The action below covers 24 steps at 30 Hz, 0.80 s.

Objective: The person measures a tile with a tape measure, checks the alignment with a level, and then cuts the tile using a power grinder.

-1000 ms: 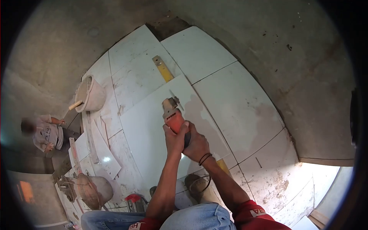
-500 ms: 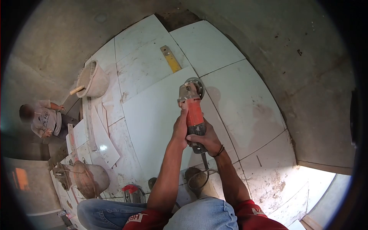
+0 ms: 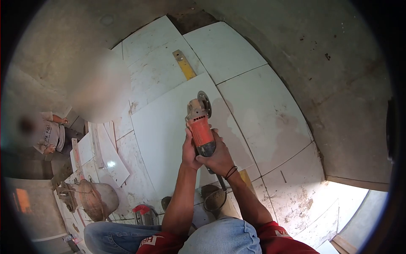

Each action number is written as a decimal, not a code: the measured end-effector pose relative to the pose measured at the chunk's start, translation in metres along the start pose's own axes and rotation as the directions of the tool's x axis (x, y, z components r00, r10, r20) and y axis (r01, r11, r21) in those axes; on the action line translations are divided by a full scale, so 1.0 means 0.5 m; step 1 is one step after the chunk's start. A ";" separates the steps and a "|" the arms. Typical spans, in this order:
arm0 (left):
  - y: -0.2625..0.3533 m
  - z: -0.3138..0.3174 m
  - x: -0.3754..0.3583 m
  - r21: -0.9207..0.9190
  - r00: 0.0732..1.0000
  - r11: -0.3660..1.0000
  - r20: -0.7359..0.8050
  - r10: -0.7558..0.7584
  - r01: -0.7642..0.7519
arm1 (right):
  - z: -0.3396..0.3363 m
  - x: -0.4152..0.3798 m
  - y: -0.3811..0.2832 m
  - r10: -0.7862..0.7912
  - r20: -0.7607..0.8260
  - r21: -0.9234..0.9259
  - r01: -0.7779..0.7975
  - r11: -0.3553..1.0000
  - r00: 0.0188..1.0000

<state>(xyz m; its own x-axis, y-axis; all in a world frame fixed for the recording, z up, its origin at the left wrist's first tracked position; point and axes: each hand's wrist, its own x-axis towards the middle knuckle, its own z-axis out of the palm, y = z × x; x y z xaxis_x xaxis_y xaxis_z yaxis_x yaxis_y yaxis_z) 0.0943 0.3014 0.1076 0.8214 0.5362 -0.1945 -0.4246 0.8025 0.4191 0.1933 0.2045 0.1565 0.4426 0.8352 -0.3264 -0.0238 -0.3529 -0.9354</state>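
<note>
Both of my hands hold a red and black angle grinder (image 3: 202, 129), its head pointing away from me and its disc upright on the right side. My left hand (image 3: 189, 148) closes on the left of the body, while my right hand (image 3: 220, 158) wraps the black rear part, where the cord leaves. Below the grinder lies a large white tile (image 3: 163, 122). A yellow spirit level (image 3: 185, 65) shows past that tile's far edge, and another yellow piece shows near my right wrist; the part between is hidden.
A person (image 3: 55, 133) stands at the left. Cut tile strips (image 3: 111, 152), a dirty bucket (image 3: 101, 201) and a red-topped tool (image 3: 144, 213) lie on my left. A blurred patch covers the upper left floor. Concrete walls (image 3: 338, 106) border the tiles.
The grinder and both hands have shifted left and slightly down, and the grinder has turned so its disc shows more edge-on. The bucket at upper left is now hidden by blur.
</note>
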 end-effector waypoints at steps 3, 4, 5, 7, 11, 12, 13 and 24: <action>0.003 -0.004 -0.002 0.003 1.000 1.000 0.010 0.008 -0.008 | 0.009 0.004 0.013 -0.051 0.023 -0.043 0.052 0.998 0.998; 0.004 -0.004 -0.002 0.006 1.000 1.000 0.006 0.008 -0.008 | 0.010 0.004 0.014 -0.051 0.024 -0.043 0.052 0.998 0.998; 0.004 -0.005 -0.001 0.005 1.000 1.000 0.007 0.006 -0.007 | 0.010 0.004 0.015 -0.050 0.026 -0.043 0.052 0.998 0.998; 0.006 -0.004 0.001 0.044 0.999 0.998 -0.024 0.036 -0.035 | 0.005 0.002 0.006 -0.026 0.036 -0.018 0.026 0.999 0.999; 0.010 0.009 -0.001 0.082 0.999 0.996 -0.016 0.043 -0.041 | 0.005 0.000 0.012 -0.010 0.038 0.055 0.008 0.998 0.999; 0.010 0.014 -0.001 0.105 0.999 0.994 -0.027 0.042 -0.039 | 0.005 0.001 0.018 -0.015 0.046 0.054 0.013 0.998 0.999; 0.010 0.020 -0.001 0.129 0.998 0.991 -0.039 0.050 -0.044 | 0.005 0.001 0.027 -0.030 0.037 0.069 0.027 0.997 0.999; 0.002 -0.021 -0.013 0.147 0.994 0.989 -0.108 0.000 0.016 | 0.025 0.003 0.052 -0.172 0.112 0.288 0.134 0.948 0.979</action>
<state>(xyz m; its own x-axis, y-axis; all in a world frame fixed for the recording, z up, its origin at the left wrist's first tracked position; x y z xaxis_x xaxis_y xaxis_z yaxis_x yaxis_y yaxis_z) 0.0845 0.3012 0.1001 0.7754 0.5613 -0.2893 -0.3508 0.7638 0.5417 0.1821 0.2017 0.1298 0.3366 0.9255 -0.1734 -0.2218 -0.1010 -0.9699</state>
